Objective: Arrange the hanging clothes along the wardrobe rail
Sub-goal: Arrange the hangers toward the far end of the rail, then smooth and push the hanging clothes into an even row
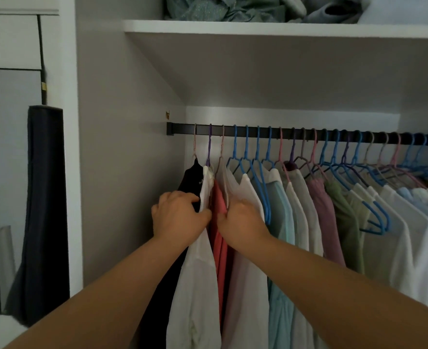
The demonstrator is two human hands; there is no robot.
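Observation:
A black rail (pixel 253 130) runs across the wardrobe with several garments on blue, pink and purple hangers. At its left end hang a black garment (pixel 191 180), a white shirt (pixel 198 280), a coral red garment (pixel 219 197) and a pale shirt (pixel 248 273). My left hand (pixel 180 212) grips the shoulder of the white shirt, fingers curled over its edge. My right hand (pixel 240 220) grips the shoulder of the pale shirt just right of the red garment. The two hands part the clothes around the red garment.
Further right hang mint, white, mauve, green and light blue shirts (pixel 333 222), packed closely. A white shelf (pixel 283 28) above holds folded fabric. The wardrobe's side wall (pixel 122 172) stands at the left. A mirror (pixel 9 159) with a dark cloth hangs further left.

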